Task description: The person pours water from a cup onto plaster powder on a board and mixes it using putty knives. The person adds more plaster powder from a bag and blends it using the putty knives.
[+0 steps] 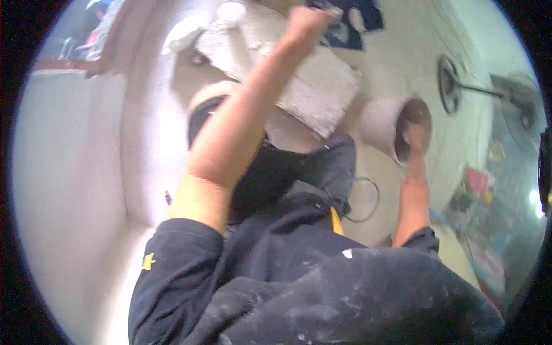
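My left arm stretches far forward over a whitish slab-like block with a rough, dusty surface. At its end my left hand looks closed, blurred, beside a dark blue cloth or sheet with pale patches. What it holds, if anything, does not show. To the right, my right hand reaches into the mouth of a pale bucket, which appears tilted toward me. Its fingers are hidden in the dark inside, so their grip cannot be made out.
Whitish round pieces stand at the far left of the block. A black pedestal fan with a round base is at the right. A thin hoop of cable lies by my knee. A pale wall rises at left.
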Motion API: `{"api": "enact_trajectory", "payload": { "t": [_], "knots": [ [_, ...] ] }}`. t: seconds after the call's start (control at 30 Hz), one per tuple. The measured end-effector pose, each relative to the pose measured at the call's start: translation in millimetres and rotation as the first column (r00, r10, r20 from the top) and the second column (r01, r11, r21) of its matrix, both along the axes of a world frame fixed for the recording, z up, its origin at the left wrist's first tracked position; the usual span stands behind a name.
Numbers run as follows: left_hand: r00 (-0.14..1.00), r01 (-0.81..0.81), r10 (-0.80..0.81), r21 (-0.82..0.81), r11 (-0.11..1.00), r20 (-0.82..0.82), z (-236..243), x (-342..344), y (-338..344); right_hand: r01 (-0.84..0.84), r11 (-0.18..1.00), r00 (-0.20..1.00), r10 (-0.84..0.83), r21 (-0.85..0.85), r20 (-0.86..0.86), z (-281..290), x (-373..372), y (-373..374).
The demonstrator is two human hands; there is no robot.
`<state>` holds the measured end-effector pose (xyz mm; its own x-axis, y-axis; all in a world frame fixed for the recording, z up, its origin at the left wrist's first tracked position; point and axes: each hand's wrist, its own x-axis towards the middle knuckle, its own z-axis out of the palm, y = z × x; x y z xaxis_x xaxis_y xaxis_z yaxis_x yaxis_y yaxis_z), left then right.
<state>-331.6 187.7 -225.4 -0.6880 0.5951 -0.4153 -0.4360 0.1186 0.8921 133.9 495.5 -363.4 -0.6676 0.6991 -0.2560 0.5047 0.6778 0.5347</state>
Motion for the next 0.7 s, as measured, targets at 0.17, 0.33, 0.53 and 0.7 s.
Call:
{"api": "enact_trajectory", "payload": {
  "t": [0.17,0.33,0.53,0.7],
  "knots": [
    [0.927,-0.272,0.155,0.328,0.905,0.343,18,13,-14,0.507,0.838,0.671,-0.531,-0.202,-0.518,36,-53,2],
    [0.893,-0.346,0.102,0.524,0.778,0.438,26,9,13,0.078,0.985,0.404,-0.173,-0.155,-0.898,36,-173,28],
    [0.884,-0.385,0.167,0.477,0.790,0.437,22,9,2,-0.460,0.568,0.742,-0.175,-0.683,-0.647,-46,-445,-210],
    [0.867,-0.400,0.128,0.520,0.755,0.482,48,18,-1,-0.510,0.572,0.698,-0.162,-0.643,-0.698,-46,-562,-280]
  ]
}}
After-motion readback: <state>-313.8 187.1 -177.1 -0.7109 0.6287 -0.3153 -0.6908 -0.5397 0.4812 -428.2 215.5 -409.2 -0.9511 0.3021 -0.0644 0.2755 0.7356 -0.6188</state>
